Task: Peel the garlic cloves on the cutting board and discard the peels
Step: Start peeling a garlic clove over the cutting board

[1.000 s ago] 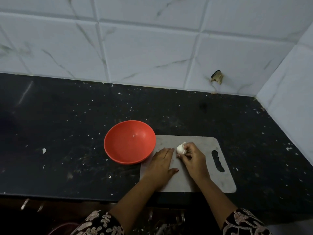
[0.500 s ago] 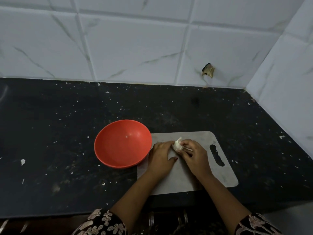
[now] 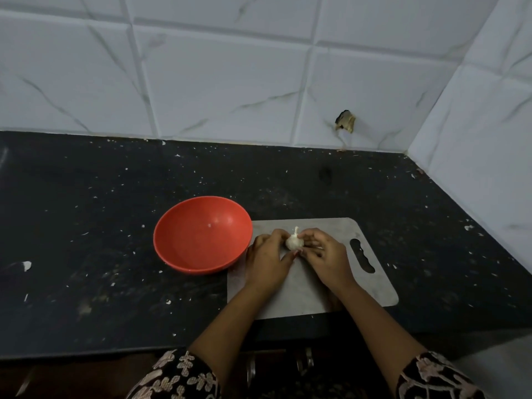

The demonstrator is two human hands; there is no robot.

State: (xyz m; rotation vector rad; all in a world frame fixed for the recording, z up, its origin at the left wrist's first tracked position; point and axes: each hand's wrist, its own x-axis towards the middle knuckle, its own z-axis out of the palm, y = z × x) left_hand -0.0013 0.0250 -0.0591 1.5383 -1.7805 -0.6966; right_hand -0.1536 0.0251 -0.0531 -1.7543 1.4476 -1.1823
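Pinching garlic (image 3: 293, 241) between both hands, centre-right of frame, over the upper part of the board (image 3: 331, 298). On its left side: left hand (image 3: 266, 262), fingers (image 3: 277, 234) curled in, touching it. On its right side: right hand (image 3: 325, 254), fingers (image 3: 309, 234) curled, pinching it against the thumb. Looks like a small whole bulb or a fat clove, papery tip sticking up; cannot tell which. Cannot tell if resting on the board or lifted just off it.

Handling, as a judgement: light, firm core, thin dry brittle skin. Tears into flakes, clings to fingertips, drifts off easily. Low slip risk while dry; rolls if let go. Best hold: steady the body from one side, work nails of the other hand in at tip or root end, pull skin down along the length. No hard squeeze needed; bruises if crushed.

Red bowl (image 3: 201, 234) at the board's left edge, just beside the left hand, one white fleck inside. Likely meant for peels or cloves; unclear which. Dark surface (image 3: 115, 197) speckled with white flecks all round. Peeling barely begun, by the look.
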